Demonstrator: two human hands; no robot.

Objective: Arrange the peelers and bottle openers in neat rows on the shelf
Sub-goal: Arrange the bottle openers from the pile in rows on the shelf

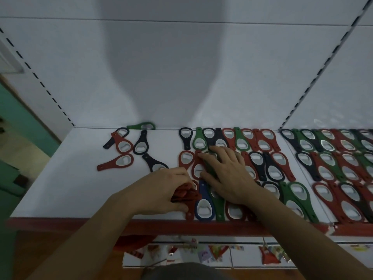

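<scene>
White shelf [60, 178] half sorted: bottle openers [272, 164] in rows from centre to 3 o'clock, loose openers [119, 161] at 10 o'clock.
The right hand [226, 174] lies flat, fingers spread, on the rows' left end. At its 8 o'clock the left hand [167, 190] curls its fingers round a red stack [183, 194]. The openers look light, stiff and slick-faced, so each is best pinched by its narrow handle.

Loose openers [129, 146] left on shelf [50, 178]; rows [272, 164] right.
</scene>
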